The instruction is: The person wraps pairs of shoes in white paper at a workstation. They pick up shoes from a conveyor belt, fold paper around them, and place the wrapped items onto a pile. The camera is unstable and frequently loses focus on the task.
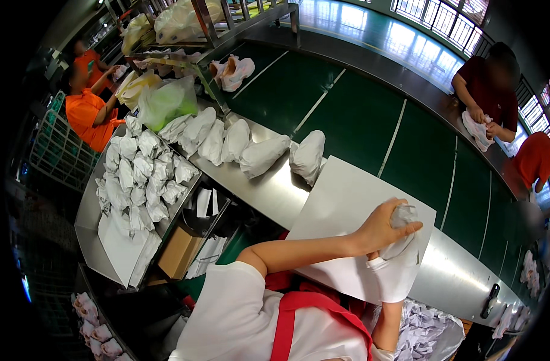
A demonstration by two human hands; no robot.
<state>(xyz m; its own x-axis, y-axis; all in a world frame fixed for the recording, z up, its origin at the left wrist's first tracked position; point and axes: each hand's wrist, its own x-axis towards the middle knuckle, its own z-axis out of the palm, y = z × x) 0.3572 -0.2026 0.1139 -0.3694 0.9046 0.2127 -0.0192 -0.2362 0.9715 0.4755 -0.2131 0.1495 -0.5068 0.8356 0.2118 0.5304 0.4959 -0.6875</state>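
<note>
A white paper-wrapped bundle (402, 243) is between my hands, above a stack of flat white paper sheets (329, 198). My left hand (380, 227) is closed around its far end, thumb across the top. My right hand (373, 256) supports it from below and is mostly hidden. Something white covers my right wrist; whether it is a cuff or paper I cannot tell. To the left, several similar wrapped bundles (264, 155) lie in a row along the metal ledge. One more wrapped bundle (307, 156) rests at the belt's edge beside the paper stack.
Beyond the ledge runs a green conveyor belt (359, 114) with white cross lines, carrying pink shoes (234, 72) at far left. A metal tray (89, 253) holds many crumpled white wads. Across the belt, a person (488, 90) handles a pale item. Crumpled paper (422, 331) fills a bag below.
</note>
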